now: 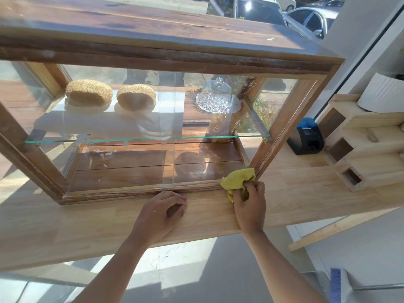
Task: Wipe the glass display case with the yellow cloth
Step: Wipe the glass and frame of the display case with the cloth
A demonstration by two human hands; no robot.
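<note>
A wood-framed glass display case (284,119) stands on a pale wooden counter (87,228). My right hand (250,202) grips a bunched yellow cloth (237,180) and holds it against the case's lower right front corner, where the glass meets the frame. My left hand (162,212) rests on the counter just in front of the case's bottom rail, with its fingers curled and nothing held in them. Inside, two round seeded loaves (88,91) (136,97) and a glass dome dish (214,95) sit on a glass shelf (153,139).
A black and blue card terminal (306,136) stands on the counter right of the case, beside stepped pale wooden boxes (360,138). A white ribbed pot (382,92) sits on top of them. A blue-bristled broom (335,285) lies on the floor at lower right. Cars show through the window behind.
</note>
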